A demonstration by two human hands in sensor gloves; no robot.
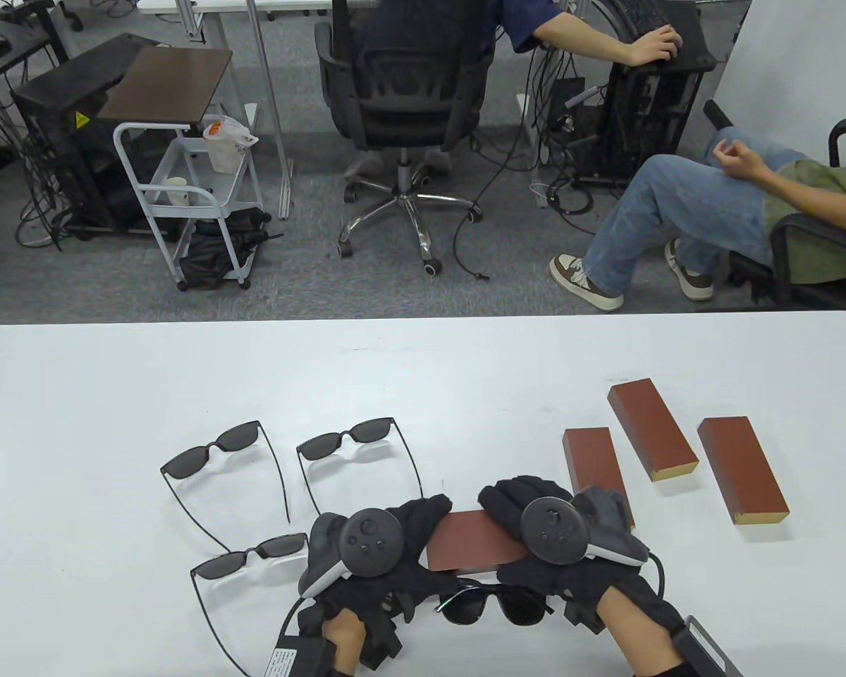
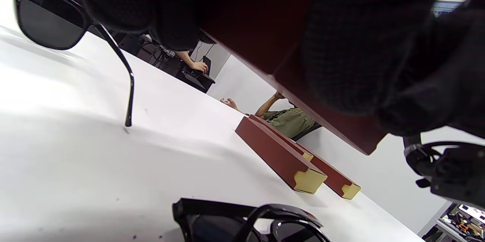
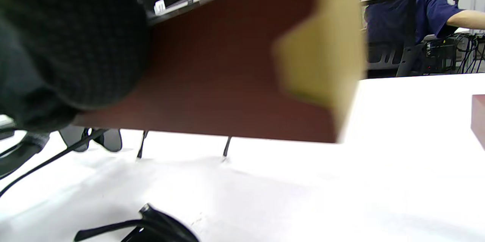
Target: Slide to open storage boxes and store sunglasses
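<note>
Both hands hold one brown storage box point(image 1: 474, 543) above the table near the front edge. My left hand point(image 1: 402, 522) grips its left end, my right hand point(image 1: 515, 497) its right end. From the right wrist view the box point(image 3: 227, 83) hangs off the table, its gold end cap point(image 3: 322, 56) showing. In the left wrist view the box's underside point(image 2: 265, 37) fills the top. Black folded sunglasses point(image 1: 493, 605) lie on the table just below the box, between my wrists.
Three more brown boxes point(image 1: 596, 465) point(image 1: 652, 429) point(image 1: 742, 469) lie to the right. Three open sunglasses point(image 1: 215, 451) point(image 1: 349, 441) point(image 1: 250, 557) lie to the left. The white table point(image 1: 113, 388) ends at the far edge, with seated people and chairs beyond.
</note>
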